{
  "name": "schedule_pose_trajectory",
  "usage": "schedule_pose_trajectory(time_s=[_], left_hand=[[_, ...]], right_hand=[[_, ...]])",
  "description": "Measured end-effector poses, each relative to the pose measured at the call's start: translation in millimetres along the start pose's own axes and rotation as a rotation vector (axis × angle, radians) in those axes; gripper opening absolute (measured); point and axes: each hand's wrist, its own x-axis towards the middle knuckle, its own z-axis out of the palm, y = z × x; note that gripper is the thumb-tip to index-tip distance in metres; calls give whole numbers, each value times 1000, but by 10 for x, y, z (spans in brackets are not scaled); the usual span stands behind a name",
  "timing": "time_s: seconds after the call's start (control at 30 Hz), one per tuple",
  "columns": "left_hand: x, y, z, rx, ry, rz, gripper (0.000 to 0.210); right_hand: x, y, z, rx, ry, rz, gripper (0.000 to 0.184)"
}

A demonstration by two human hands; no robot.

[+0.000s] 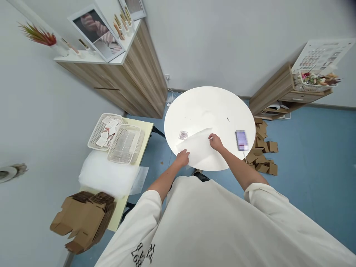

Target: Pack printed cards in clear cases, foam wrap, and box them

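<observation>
A thin white packing foam sheet (199, 147) lies at a slant across the near part of the round white table (205, 105). At its left edge, my left hand (183, 158) has its fingers closed on the sheet. My right hand (216, 142) pinches the sheet's right edge, thumb and fingers together. Just beyond the sheet, on the left, sits a small clear case (183, 135) with pinkish contents too small to make out; neither hand touches it.
A phone (241, 140) with a cable lies at the table's right. On the left side table are a basket of packets (97, 129), a basket of clear cases (125, 142), stacked foam sheets (108, 172) and flattened cartons (83, 218). Small cardboard boxes (261, 148) lie on the floor.
</observation>
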Motion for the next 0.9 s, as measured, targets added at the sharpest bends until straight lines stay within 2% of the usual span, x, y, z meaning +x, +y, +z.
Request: schedule_pose_trajectory(time_s=[0.17,0.27,0.33,0.43,0.67,0.8,0.9], left_hand=[[251,196,-12,31,-40,17,46],[364,275,4,10,-70,11,47],[432,330,21,-14,-79,-13,52],[536,429,45,-71,-108,-18,63],[841,617,40,-275,-138,18,70],[932,588,39,-303,-159,71,69],[942,505,16,-316,-132,107,65]], right_hand=[[414,151,-300,-58,-22,-75,27],[527,158,-381,-120,92,-71,28],[498,173,-382,-145,156,-39,31],[292,236,-315,-152,137,1,34],[-340,322,49,-95,-86,111,38],[-466,229,264,-98,-198,80,42],[-474,164,352,-141,-265,63,45]])
